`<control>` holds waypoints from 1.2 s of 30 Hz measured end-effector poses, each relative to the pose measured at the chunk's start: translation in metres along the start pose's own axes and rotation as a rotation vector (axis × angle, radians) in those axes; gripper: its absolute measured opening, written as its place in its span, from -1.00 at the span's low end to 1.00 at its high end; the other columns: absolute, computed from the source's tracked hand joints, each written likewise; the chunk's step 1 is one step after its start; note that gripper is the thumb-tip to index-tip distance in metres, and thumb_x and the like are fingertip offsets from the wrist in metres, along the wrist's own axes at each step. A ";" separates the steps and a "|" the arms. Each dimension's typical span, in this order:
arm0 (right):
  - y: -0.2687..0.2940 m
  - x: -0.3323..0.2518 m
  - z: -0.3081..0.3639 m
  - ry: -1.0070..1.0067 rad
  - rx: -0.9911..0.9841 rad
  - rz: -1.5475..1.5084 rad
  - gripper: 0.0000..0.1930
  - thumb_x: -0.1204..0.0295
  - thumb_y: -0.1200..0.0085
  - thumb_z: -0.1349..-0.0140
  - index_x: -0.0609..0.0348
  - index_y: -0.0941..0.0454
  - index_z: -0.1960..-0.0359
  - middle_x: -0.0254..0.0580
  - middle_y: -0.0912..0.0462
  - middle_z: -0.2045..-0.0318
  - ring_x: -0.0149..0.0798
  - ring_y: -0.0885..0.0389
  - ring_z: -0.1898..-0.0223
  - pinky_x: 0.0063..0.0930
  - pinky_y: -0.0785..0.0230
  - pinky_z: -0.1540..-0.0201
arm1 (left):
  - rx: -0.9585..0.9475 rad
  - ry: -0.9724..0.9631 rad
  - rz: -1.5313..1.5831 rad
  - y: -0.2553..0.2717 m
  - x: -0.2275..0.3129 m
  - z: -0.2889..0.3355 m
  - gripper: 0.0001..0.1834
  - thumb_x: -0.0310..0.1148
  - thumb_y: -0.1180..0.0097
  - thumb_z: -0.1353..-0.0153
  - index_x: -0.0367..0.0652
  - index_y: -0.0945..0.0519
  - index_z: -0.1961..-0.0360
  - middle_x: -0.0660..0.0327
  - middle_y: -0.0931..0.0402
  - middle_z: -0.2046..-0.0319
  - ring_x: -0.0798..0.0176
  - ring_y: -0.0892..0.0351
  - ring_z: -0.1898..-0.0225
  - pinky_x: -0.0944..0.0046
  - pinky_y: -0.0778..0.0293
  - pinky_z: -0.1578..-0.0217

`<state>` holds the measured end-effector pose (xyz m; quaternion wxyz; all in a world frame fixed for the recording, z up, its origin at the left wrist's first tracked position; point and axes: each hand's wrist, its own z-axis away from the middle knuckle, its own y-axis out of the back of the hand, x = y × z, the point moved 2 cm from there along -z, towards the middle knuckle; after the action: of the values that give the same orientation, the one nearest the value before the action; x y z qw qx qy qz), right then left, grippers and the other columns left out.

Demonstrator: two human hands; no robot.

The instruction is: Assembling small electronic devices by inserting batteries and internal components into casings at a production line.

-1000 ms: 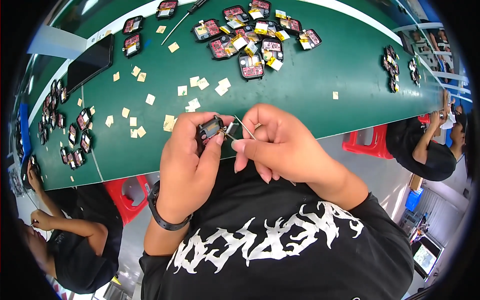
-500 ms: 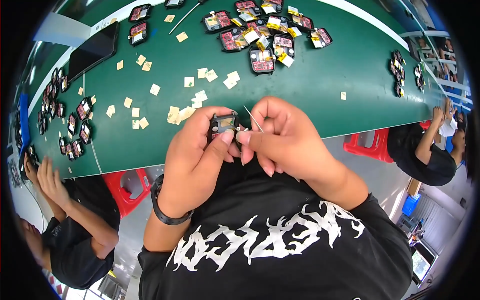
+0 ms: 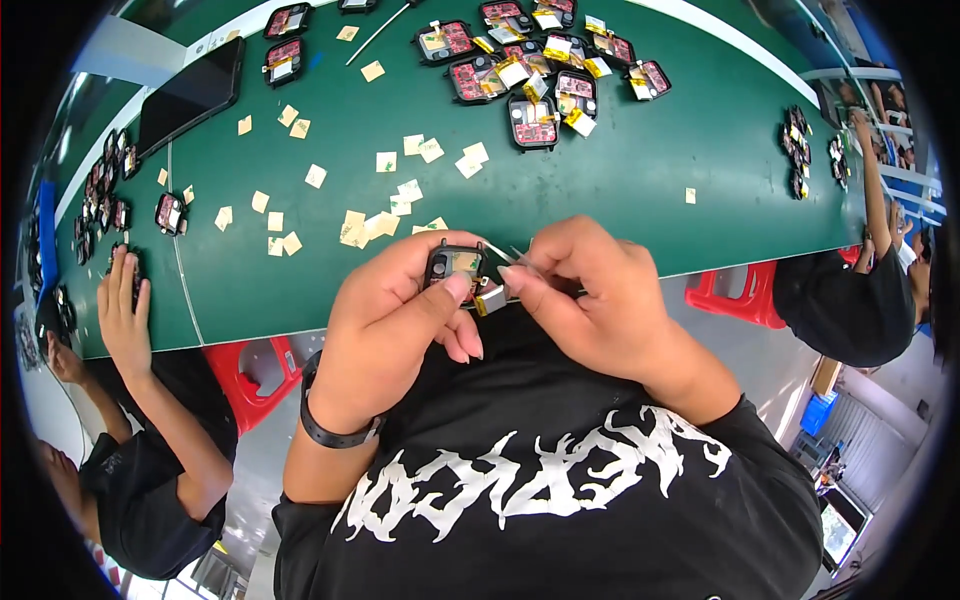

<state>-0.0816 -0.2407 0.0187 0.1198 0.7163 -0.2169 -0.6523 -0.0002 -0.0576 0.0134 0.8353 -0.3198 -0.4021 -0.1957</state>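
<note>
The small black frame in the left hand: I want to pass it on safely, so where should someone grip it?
By the frame's outer edges, from the far table side: the left hand covers its near side, and the middle holds exposed parts.

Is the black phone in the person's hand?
No, the black phone lies on the green table, far from both hands.

Black T-shirt [image 3: 560, 480], white jagged print; black wristband [image 3: 335, 430], bare forearms.
</note>
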 end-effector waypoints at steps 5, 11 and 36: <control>0.001 -0.007 0.000 -0.275 -0.176 -0.203 -0.80 0.51 -0.25 -0.32 0.19 -0.41 0.26 -0.20 -0.60 0.58 -0.33 -0.60 0.61 -0.39 -0.37 0.56 | 0.078 -0.093 0.009 0.001 -0.006 0.000 -0.70 -0.52 0.03 -0.48 -0.41 -0.50 -0.17 0.17 -0.60 0.25 0.38 -0.64 0.42 0.42 -0.54 0.41; 0.001 -0.007 -0.008 -0.648 -0.177 -0.508 -0.82 0.53 -0.17 -0.37 0.20 -0.36 0.25 -0.25 -0.66 0.56 -0.55 -0.51 0.60 -0.58 -0.25 0.57 | 0.088 -0.243 -0.242 -0.003 -0.012 -0.001 -0.69 -0.55 -0.01 -0.43 -0.41 -0.50 -0.16 0.15 -0.65 0.23 0.37 -0.65 0.38 0.36 -0.60 0.33; 0.002 0.003 -0.011 -0.030 -0.179 0.038 -0.88 0.55 -0.17 -0.32 0.18 -0.44 0.25 -0.13 -0.56 0.57 -0.08 -0.55 0.63 -0.31 -0.37 0.52 | 0.036 -0.093 -0.132 0.000 -0.011 -0.004 -0.64 -0.52 0.04 -0.47 -0.44 -0.47 -0.22 0.10 -0.63 0.10 0.25 -0.72 0.12 0.31 -0.67 0.09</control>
<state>-0.0707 -0.2446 0.0185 0.1925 0.6887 -0.1731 -0.6773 -0.0047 -0.0594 0.0032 0.8066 -0.2863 -0.4641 -0.2279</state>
